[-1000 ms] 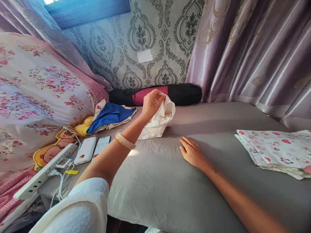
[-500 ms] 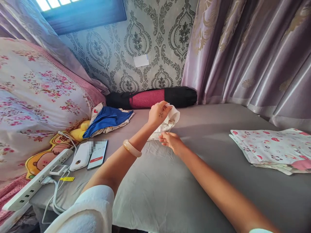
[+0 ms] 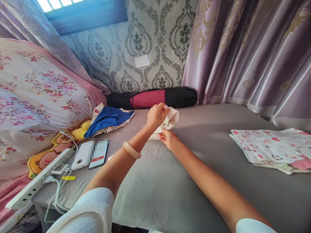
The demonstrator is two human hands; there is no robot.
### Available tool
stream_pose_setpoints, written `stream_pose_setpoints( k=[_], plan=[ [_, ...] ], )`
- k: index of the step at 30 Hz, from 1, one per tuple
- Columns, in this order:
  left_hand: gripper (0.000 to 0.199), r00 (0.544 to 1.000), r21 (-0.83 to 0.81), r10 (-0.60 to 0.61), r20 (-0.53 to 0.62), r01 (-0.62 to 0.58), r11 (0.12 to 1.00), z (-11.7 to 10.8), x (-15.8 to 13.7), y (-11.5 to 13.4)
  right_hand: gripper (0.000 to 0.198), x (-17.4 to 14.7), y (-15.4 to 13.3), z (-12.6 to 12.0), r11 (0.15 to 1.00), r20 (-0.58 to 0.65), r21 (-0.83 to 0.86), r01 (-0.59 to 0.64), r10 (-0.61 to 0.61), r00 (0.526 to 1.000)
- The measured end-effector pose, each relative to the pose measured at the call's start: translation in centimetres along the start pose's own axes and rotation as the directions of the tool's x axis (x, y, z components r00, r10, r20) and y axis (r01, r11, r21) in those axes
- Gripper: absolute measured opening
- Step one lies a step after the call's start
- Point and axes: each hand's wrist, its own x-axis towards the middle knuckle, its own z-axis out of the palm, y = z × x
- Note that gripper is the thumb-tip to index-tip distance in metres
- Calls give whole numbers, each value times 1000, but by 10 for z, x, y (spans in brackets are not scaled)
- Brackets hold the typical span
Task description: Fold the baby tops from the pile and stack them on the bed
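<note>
A small, crumpled white cloth piece (image 3: 174, 117) is raised in a loose loop above the grey sheet, and its lower part lies on the sheet. My left hand (image 3: 157, 116), with a pale bangle on the wrist, pinches its upper edge between thumb and fingers. Just below, my right hand (image 3: 168, 139) has its fingers curled against the near, lower part of the cloth; its fingertips are partly hidden there. What kind of garment or cloth it is, I cannot make out.
A blue and cream folded cloth pile (image 3: 109, 119) lies left of my hands. Nearer are a phone (image 3: 99, 155), a white power bank (image 3: 82, 156) and a power strip (image 3: 41, 178) with cables. Printed folded fabric (image 3: 269, 145) lies at right; a black-and-red rolled bag (image 3: 148, 98) lies along the wall.
My right hand has moved slightly up and closed in on the lower part of the cloth. My left hand has shifted slightly left and down, still pinching the upper edge.
</note>
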Motion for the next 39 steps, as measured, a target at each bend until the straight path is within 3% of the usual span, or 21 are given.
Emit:
stream_pose_setpoints(
  k=[11, 15, 19, 24, 28, 31, 35, 39],
  plan=[
    [11, 978, 1, -179, -107, 180, 984, -20, -5, -40, 16, -9, -47, -45, 992, -34, -29, 124, -125, 992],
    [9, 955, 1, -210, -209, 215, 977, -27, -11, -47, 14, -16, -68, -56, 971, -38, -97, 219, -224, 974],
    [9, 923, -212, -329, -199, 287, 934, -32, -17, -49, 12, -27, -83, -62, 930, 8, -213, 300, -306, 952],
    [7, 871, -607, -492, -11, 385, 695, -40, -26, -37, 13, -46, -95, -64, 837, 19, -371, 404, -428, 904],
    [9, 853, -750, -521, 14, 353, 559, -54, -35, -20, 13, -75, -103, -63, 714, 114, -501, 489, -506, 855],
    [10, 873, -789, -488, 8, 305, 533, -67, -41, -9, 23, -101, -109, -63, 578, 276, -549, 604, -557, 783],
    [14, 938, -757, -344, -43, 195, 624, -86, -51, -1, 49, -123, -118, -69, 312, 428, -593, 742, -658, 619],
    [17, 981, -580, -173, -87, 91, 810, -107, -63, 2, 43, -138, -132, -80, 41, 429, -715, 698, -763, 484]
  ],
)
